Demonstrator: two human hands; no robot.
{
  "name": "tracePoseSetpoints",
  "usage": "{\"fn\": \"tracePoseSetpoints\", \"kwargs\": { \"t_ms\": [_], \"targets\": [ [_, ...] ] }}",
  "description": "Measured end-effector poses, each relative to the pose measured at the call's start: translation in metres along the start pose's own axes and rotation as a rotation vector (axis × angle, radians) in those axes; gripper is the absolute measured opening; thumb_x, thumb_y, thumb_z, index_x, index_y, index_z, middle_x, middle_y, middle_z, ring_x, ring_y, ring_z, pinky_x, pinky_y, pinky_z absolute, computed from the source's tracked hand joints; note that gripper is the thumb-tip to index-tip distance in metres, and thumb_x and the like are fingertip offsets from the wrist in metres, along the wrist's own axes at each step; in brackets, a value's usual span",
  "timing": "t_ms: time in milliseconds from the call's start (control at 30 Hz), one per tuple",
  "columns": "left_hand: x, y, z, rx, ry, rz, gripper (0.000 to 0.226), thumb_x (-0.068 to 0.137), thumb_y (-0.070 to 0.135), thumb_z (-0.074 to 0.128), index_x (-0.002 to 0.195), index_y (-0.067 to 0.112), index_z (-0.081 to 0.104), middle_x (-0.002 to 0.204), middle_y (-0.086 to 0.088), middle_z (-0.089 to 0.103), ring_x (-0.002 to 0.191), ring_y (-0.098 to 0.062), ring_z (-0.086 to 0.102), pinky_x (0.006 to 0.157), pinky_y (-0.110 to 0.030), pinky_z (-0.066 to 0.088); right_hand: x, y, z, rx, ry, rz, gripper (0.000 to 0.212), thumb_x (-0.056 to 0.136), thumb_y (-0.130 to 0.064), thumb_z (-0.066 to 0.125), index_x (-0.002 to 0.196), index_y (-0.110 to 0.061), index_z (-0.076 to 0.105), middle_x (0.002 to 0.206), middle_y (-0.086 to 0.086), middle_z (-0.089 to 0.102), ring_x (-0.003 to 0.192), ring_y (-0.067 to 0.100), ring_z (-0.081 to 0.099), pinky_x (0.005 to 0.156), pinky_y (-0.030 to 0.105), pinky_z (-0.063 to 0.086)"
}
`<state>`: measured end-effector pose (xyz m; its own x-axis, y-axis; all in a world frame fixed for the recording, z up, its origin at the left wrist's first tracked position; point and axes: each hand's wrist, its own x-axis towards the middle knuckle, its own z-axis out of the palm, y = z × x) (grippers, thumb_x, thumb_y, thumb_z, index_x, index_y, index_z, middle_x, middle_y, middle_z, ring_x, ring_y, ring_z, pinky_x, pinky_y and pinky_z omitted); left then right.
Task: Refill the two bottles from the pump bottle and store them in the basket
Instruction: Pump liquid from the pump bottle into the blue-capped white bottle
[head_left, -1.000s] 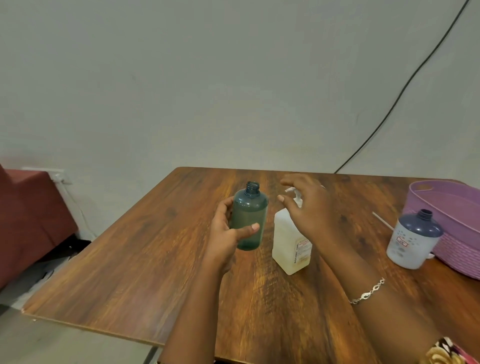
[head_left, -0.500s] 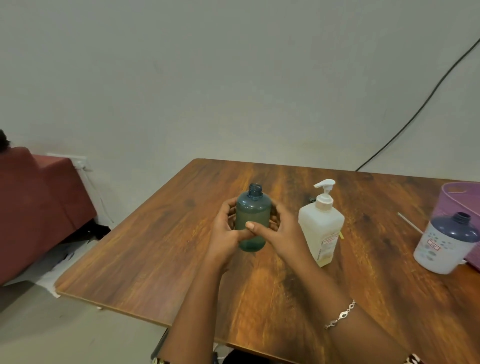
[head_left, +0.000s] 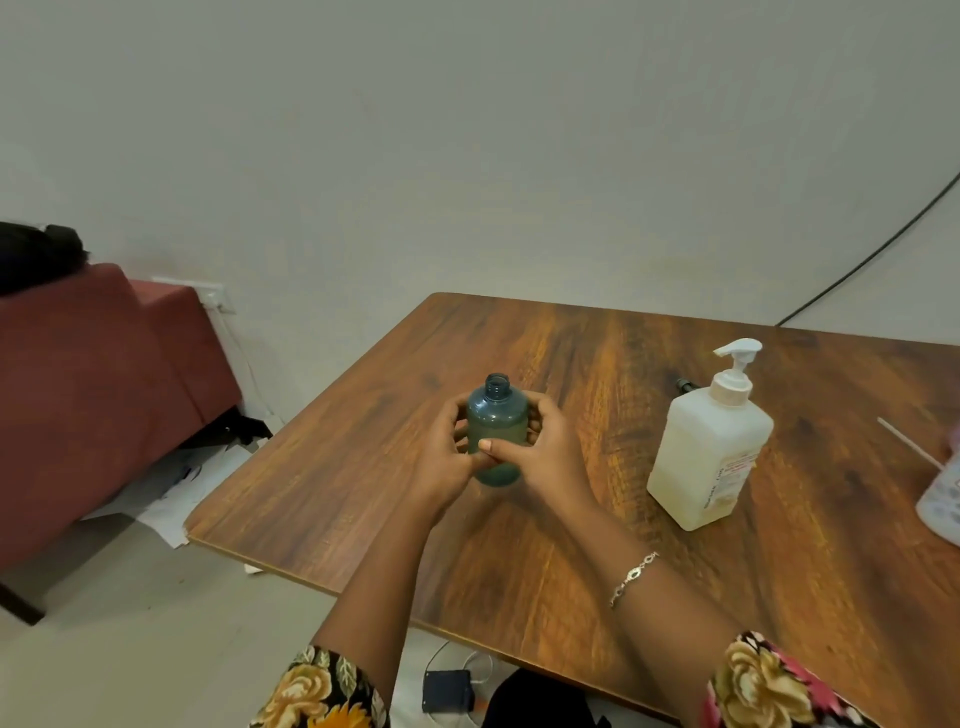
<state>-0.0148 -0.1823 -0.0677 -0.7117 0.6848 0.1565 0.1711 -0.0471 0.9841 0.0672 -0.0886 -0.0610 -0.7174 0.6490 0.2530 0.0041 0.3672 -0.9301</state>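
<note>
Head cam, 1 view. Wooden table (head_left: 597, 545) fills right half of scene, plain wall behind.

Teal bottle (head_left: 497, 431): upright, cap off, threaded neck open at top. Held near the table's left part by both hands; can't tell if its base touches the tabletop. Translucent; fill level not readable.

Left hand (head_left: 451, 462): fingers curled round the bottle's left side, thumb across the front low down. Gripping.

Right hand (head_left: 540, 452): fingers wrapped round the bottle's right side, thumb laid across the front, tip just beside the left thumb. Gripping. Silver bracelet (head_left: 634, 577) on right wrist. Floral sleeves at both forearms, near edge of view.

Pump bottle (head_left: 709, 452): white, squarish body, upright on table, right of the teal bottle and apart from both hands. Pump head points left. Label on its right-near face, text too small to read.

2nd bottle (head_left: 943, 493): only a pale sliver at far right edge, rest cut off. Thin white stick (head_left: 909, 441) lies on table just left of it.

Small dark item (head_left: 687, 385) on table behind the pump bottle, not identifiable.

Off-table: dark red seat (head_left: 104, 389) at left, papers on floor beside it. Black cable (head_left: 872, 249) runs up the wall at far right.
</note>
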Motion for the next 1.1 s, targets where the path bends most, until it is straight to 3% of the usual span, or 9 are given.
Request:
{"fn": "tracePoseSetpoints", "kwargs": {
  "t_ms": [167,400,733,867,1000,1100],
  "targets": [
    [0.013,-0.009,-0.013,0.089,0.024,-0.003,0.059,0.076,-0.015,0.06,0.121,0.021,0.047,0.12,-0.002,0.056,0.111,-0.017,0.053,0.08,-0.025,0.052,0.011,0.008,0.019,-0.026,0.007,0.012,0.059,0.065,-0.017,0.082,0.115,-0.024,0.051,0.109,-0.009,0.057,0.102,0.008,0.055,0.087,0.024,0.046],
    [0.02,-0.026,-0.019,0.203,0.028,-0.015,0.066,0.075,-0.012,0.063,0.131,0.017,0.045,0.126,-0.002,0.054,0.116,-0.019,0.052,0.095,-0.04,0.048,0.021,0.026,0.035,-0.054,0.012,0.04,0.06,0.063,-0.017,0.083,0.114,-0.022,0.052,0.11,-0.004,0.06,0.102,0.013,0.057,0.09,0.034,0.049],
    [0.02,-0.037,-0.023,0.258,0.014,0.007,0.064,0.077,-0.009,0.061,0.132,0.017,0.042,0.124,0.003,0.051,0.119,-0.016,0.047,0.104,-0.041,0.04,0.026,0.042,0.042,-0.14,0.007,0.02,0.065,0.064,-0.023,0.082,0.12,-0.022,0.049,0.114,-0.002,0.06,0.105,0.014,0.057,0.091,0.035,0.049],
    [0.018,-0.039,-0.024,0.318,0.0,0.002,0.068,0.079,-0.003,0.063,0.138,0.019,0.036,0.129,0.005,0.048,0.124,-0.014,0.044,0.105,-0.035,0.038,0.023,0.042,0.043,-0.165,-0.003,0.01,0.066,0.066,-0.024,0.081,0.123,-0.024,0.047,0.117,-0.003,0.059,0.108,0.014,0.055,0.093,0.037,0.048],
    [0.008,-0.046,-0.018,0.519,0.156,0.032,0.094,0.08,0.019,0.071,0.15,0.015,0.007,0.153,-0.002,0.023,0.139,-0.019,0.023,0.112,-0.036,0.023,0.016,0.041,0.035,-0.26,-0.013,-0.081,0.061,0.071,-0.027,0.077,0.124,-0.024,0.047,0.12,-0.006,0.056,0.112,0.013,0.051,0.093,0.03,0.044],
    [-0.006,-0.045,-0.008,0.7,0.306,0.204,0.095,0.083,0.025,0.067,0.148,0.013,-0.001,0.156,-0.003,-0.002,0.144,-0.02,-0.002,0.116,-0.036,0.009,0.005,0.04,0.024,-0.379,0.017,-0.202,0.06,0.078,-0.032,0.07,0.13,-0.017,0.046,0.127,0.001,0.053,0.117,0.017,0.048,0.094,0.026,0.038]
  ]
}}
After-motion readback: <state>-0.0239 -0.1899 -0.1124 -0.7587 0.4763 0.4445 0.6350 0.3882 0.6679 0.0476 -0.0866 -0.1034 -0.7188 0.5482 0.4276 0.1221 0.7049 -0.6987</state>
